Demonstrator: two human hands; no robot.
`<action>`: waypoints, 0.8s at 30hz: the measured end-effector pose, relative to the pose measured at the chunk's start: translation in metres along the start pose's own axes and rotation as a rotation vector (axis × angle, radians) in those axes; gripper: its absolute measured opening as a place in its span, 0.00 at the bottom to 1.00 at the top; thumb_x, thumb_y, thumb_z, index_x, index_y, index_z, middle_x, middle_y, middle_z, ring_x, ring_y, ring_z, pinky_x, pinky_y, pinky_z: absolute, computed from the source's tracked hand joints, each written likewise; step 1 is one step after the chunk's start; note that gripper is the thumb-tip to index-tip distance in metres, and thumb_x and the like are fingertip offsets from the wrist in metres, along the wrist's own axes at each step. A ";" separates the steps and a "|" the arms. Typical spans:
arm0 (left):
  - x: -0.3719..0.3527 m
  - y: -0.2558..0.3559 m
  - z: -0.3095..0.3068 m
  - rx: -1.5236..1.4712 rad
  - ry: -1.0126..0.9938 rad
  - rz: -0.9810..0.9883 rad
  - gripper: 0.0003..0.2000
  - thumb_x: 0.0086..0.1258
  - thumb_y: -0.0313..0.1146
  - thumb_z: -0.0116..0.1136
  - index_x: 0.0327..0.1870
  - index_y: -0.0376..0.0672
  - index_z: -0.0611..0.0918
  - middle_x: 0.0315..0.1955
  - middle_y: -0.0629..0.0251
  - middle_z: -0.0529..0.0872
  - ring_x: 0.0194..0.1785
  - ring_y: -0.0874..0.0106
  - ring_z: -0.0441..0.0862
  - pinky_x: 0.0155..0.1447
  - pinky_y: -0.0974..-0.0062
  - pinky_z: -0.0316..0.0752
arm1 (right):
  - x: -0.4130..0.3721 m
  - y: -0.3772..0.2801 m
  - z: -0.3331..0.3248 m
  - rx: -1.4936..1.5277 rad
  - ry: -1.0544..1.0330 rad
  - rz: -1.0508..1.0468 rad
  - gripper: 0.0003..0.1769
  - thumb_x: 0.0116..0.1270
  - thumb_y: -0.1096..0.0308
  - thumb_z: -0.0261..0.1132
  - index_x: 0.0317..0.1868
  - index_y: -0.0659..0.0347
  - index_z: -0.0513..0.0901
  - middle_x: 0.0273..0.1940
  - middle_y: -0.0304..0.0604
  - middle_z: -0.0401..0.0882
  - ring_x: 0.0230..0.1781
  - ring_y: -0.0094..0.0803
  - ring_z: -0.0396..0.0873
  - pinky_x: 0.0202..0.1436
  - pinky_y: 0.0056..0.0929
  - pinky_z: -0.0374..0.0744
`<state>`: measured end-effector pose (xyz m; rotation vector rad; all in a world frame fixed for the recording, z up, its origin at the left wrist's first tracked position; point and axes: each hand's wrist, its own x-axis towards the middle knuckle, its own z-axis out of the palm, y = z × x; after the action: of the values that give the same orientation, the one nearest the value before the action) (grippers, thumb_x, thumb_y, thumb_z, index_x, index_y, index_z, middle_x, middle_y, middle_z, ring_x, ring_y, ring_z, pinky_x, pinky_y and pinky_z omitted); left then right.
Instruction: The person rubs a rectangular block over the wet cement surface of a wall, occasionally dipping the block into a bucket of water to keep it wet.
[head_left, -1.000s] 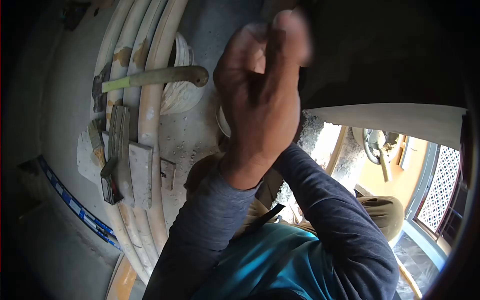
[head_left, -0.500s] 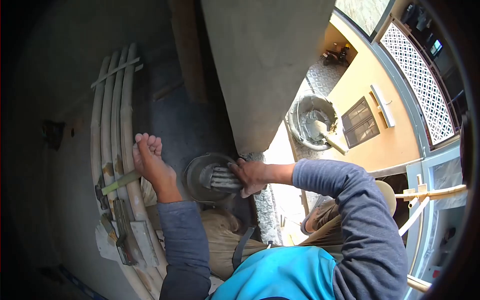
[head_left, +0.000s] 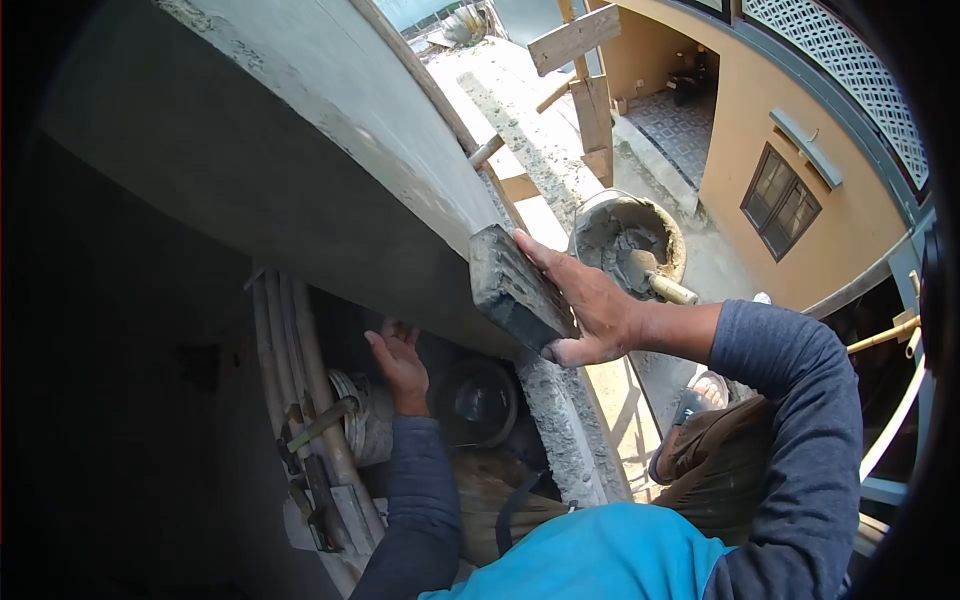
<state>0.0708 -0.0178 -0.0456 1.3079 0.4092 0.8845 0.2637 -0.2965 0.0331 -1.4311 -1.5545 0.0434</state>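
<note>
My right hand (head_left: 598,305) grips a grey, cement-smeared block-like float (head_left: 520,290) with ridges on its upper side. The float rests at or very near the lower corner of the grey plastered wall (head_left: 400,175). My left hand (head_left: 402,365) is raised with fingers apart and nothing in it, in the shade below the wall. Just beside it, lower right, stands a dark round bucket (head_left: 478,400). A larger bucket (head_left: 590,230) of wet mortar holds a trowel with a pale handle (head_left: 672,290), beyond my right hand.
Bamboo poles (head_left: 318,370) run along the left, with a hammer (head_left: 322,422) and other tools on them. A rough concrete ledge (head_left: 565,430) lies below the wall. Wooden boards (head_left: 592,110) stand at the top. An orange building (head_left: 745,150) is at right.
My right hand has lifted the grey float from the dark bucket up to the wall's corner. My left hand has opened more. The view has shifted, showing more of the wall's bright side.
</note>
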 end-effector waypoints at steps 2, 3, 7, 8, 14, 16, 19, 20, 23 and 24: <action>0.001 -0.005 -0.002 -0.030 -0.014 -0.019 0.38 0.72 0.70 0.36 0.61 0.42 0.76 0.54 0.65 0.80 0.59 0.68 0.74 0.64 0.65 0.63 | 0.012 0.009 -0.005 0.026 0.039 0.038 0.61 0.50 0.51 0.65 0.79 0.64 0.42 0.70 0.63 0.59 0.68 0.56 0.66 0.72 0.41 0.66; 0.003 -0.005 0.000 -0.072 -0.021 -0.033 0.38 0.72 0.71 0.36 0.61 0.42 0.76 0.54 0.65 0.81 0.58 0.68 0.74 0.63 0.66 0.63 | 0.021 0.015 -0.007 0.031 0.085 0.027 0.61 0.51 0.51 0.64 0.79 0.62 0.41 0.68 0.64 0.61 0.66 0.56 0.67 0.71 0.42 0.67; 0.003 0.002 -0.004 -0.085 -0.022 -0.044 0.40 0.71 0.72 0.35 0.61 0.42 0.76 0.53 0.65 0.81 0.58 0.69 0.74 0.63 0.66 0.64 | 0.069 0.013 -0.023 0.090 0.058 -0.040 0.60 0.57 0.47 0.65 0.79 0.63 0.39 0.75 0.61 0.52 0.73 0.52 0.60 0.77 0.40 0.58; 0.001 0.003 -0.009 -0.077 -0.016 -0.033 0.40 0.71 0.72 0.35 0.61 0.42 0.76 0.53 0.65 0.81 0.58 0.69 0.74 0.63 0.66 0.64 | 0.085 0.008 -0.028 0.074 0.072 -0.080 0.59 0.58 0.47 0.65 0.80 0.61 0.40 0.72 0.60 0.57 0.71 0.53 0.62 0.75 0.41 0.61; -0.012 -0.003 -0.024 -0.126 -0.211 -0.071 0.42 0.71 0.73 0.34 0.65 0.41 0.74 0.57 0.64 0.80 0.60 0.68 0.75 0.64 0.62 0.67 | 0.170 -0.031 -0.054 0.007 0.317 -0.429 0.53 0.59 0.49 0.64 0.80 0.53 0.47 0.50 0.60 0.73 0.52 0.53 0.73 0.60 0.46 0.72; -0.014 -0.001 -0.018 -0.115 -0.222 -0.085 0.42 0.71 0.73 0.34 0.66 0.41 0.74 0.59 0.64 0.80 0.61 0.66 0.75 0.65 0.61 0.68 | 0.171 -0.036 -0.055 0.001 0.289 -0.413 0.49 0.63 0.48 0.63 0.80 0.51 0.49 0.51 0.61 0.73 0.51 0.55 0.74 0.60 0.44 0.72; -0.016 -0.004 -0.022 -0.112 -0.232 -0.141 0.41 0.71 0.72 0.34 0.65 0.41 0.74 0.59 0.63 0.80 0.62 0.65 0.75 0.66 0.58 0.69 | 0.135 -0.025 -0.042 0.033 0.096 -0.080 0.51 0.64 0.50 0.62 0.80 0.54 0.45 0.51 0.61 0.73 0.51 0.52 0.74 0.61 0.43 0.72; -0.015 -0.005 -0.024 -0.112 -0.229 -0.143 0.41 0.71 0.72 0.34 0.65 0.41 0.74 0.59 0.63 0.80 0.62 0.65 0.75 0.66 0.58 0.69 | 0.118 -0.011 -0.030 0.070 0.039 0.027 0.52 0.64 0.50 0.62 0.80 0.56 0.43 0.52 0.63 0.73 0.52 0.53 0.74 0.62 0.42 0.71; -0.014 -0.011 -0.024 -0.188 -0.246 -0.153 0.41 0.71 0.72 0.34 0.64 0.41 0.75 0.59 0.61 0.80 0.63 0.64 0.75 0.67 0.56 0.68 | 0.054 0.053 0.030 0.190 -0.043 0.334 0.54 0.65 0.48 0.60 0.78 0.67 0.39 0.54 0.73 0.74 0.57 0.61 0.74 0.65 0.42 0.70; -0.012 -0.012 -0.024 -0.229 -0.238 -0.144 0.41 0.71 0.72 0.34 0.63 0.41 0.76 0.59 0.61 0.80 0.63 0.64 0.75 0.67 0.56 0.68 | 0.036 0.074 0.046 0.191 -0.084 0.451 0.54 0.66 0.48 0.59 0.77 0.71 0.40 0.54 0.73 0.74 0.57 0.61 0.74 0.65 0.42 0.70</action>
<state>0.0503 -0.0116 -0.0660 1.1408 0.2050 0.6262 0.2950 -0.2206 -0.0128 -1.6123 -1.2275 0.5133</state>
